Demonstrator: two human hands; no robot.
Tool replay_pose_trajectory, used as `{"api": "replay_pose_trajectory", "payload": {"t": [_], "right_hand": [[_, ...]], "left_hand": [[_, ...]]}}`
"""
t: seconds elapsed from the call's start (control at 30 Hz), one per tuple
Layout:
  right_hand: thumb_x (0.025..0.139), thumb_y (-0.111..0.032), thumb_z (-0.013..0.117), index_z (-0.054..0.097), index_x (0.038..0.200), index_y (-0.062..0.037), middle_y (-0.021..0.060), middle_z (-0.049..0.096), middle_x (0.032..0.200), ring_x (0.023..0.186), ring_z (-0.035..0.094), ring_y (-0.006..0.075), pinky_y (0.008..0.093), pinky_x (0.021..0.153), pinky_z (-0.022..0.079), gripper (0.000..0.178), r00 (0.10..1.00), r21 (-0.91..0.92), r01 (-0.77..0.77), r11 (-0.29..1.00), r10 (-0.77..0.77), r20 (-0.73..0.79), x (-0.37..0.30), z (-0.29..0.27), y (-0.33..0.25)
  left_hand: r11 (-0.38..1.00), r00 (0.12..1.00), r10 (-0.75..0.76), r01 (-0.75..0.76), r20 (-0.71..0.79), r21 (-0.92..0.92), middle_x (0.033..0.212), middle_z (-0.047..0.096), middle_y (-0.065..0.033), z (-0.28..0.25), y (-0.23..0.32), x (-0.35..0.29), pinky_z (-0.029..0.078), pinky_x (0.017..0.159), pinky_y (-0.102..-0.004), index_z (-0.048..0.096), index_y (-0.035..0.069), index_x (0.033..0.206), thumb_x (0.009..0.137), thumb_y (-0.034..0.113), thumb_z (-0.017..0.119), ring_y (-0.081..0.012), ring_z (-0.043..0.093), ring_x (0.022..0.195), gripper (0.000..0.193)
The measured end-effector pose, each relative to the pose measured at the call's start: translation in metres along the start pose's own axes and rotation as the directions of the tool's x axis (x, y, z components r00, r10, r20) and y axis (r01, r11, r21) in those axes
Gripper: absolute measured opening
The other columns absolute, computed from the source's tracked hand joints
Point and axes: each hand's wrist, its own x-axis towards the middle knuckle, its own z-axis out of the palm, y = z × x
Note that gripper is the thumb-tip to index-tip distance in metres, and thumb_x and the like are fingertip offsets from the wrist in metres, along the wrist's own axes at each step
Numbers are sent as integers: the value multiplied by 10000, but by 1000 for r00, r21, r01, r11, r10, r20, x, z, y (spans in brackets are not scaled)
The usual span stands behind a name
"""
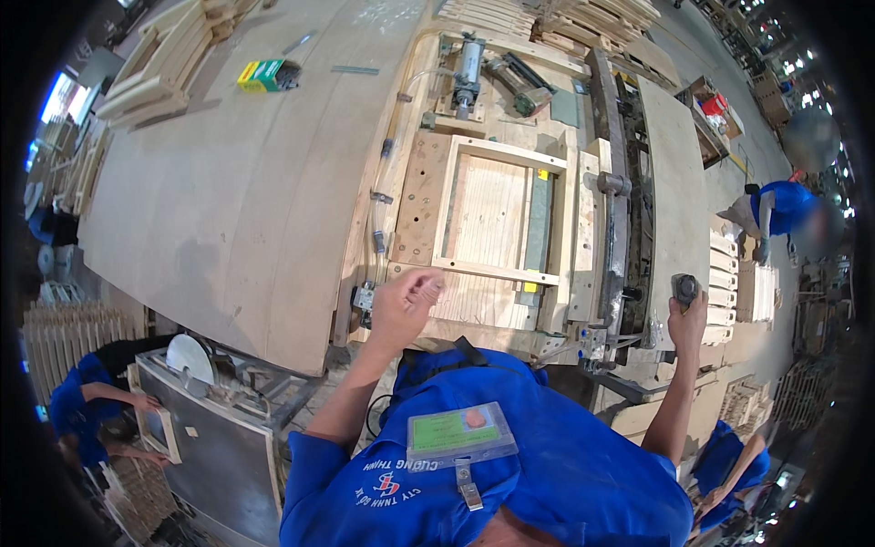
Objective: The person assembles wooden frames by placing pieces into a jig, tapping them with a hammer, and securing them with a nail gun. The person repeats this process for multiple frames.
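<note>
A pale wooden frame lies flat in a wooden jig in front of me, with two yellow marks near its right side. My left hand hovers by the frame's near left corner, its fingers curled in. Whether anything small sits in those fingers, I cannot make out. Off to the right, my right hand is wrapped around a dark, rounded object above a light board. Its exact kind does not show.
An air cylinder and what looks like a nail gun lie beyond the frame. A metal clamp bar borders the jig's right. On the left tabletop stands a green and yellow box. Co-workers in blue are at both sides.
</note>
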Motion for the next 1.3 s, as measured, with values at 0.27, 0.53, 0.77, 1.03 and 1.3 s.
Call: {"api": "replay_pose_trajectory", "payload": {"t": [0.27, 0.53, 0.77, 1.03, 1.3], "right_hand": [[853, 20, 756, 481, 1569, -168, 167, 499, 1494, 1325, 578, 416, 509, 1016, 550, 790, 997, -114, -69, 991, 65, -38, 22, 33, 47], [875, -106, 776, 511, 1542, -105, 231, 540, 1479, 1341, 533, 454, 551, 1101, 454, 718, 969, -24, 144, 989, -146, -202, -8, 42, 70], [1011, -194, 745, 749, 1198, 12, 45, 760, 933, 834, 694, 110, 303, 766, 581, 279, 926, 877, -45, 478, -310, 216, -153, 64, -34], [1026, -184, 736, 768, 1132, 9, 23, 725, 832, 755, 651, 73, 262, 696, 539, 223, 933, 913, -316, 257, -89, 348, -168, 59, -46], [1016, -246, 763, 773, 1157, -7, 48, 761, 869, 790, 667, 85, 260, 732, 530, 277, 958, 904, -281, 323, 42, 283, -169, 55, -40]], "left_hand": [[704, 883, 355, -469, 308, 533, 1049, 732, -127, 69, 22, 22, 538, 890, -466, 726, 70, 1174, 952, 257, 756, -323, 692, 1003, 292], [471, 800, 142, -572, 583, 672, 1114, 675, -158, 130, -19, 65, 524, 932, -481, 667, 53, 1268, 975, 297, 721, -357, 652, 1092, 386], [465, 790, 11, -547, 613, 696, 1065, 673, -160, 143, -34, 81, 548, 885, -493, 682, 47, 1143, 941, 310, 756, -366, 677, 1012, 340], [467, 761, -112, -527, 639, 710, 1091, 682, -183, 148, -27, 92, 538, 922, -511, 674, 55, 1148, 958, 347, 753, -390, 677, 1067, 357], [455, 676, -250, -550, 693, 700, 1151, 682, -202, 148, -22, 105, 536, 962, -514, 613, 66, 1269, 984, 416, 723, -397, 671, 1124, 465]]}}
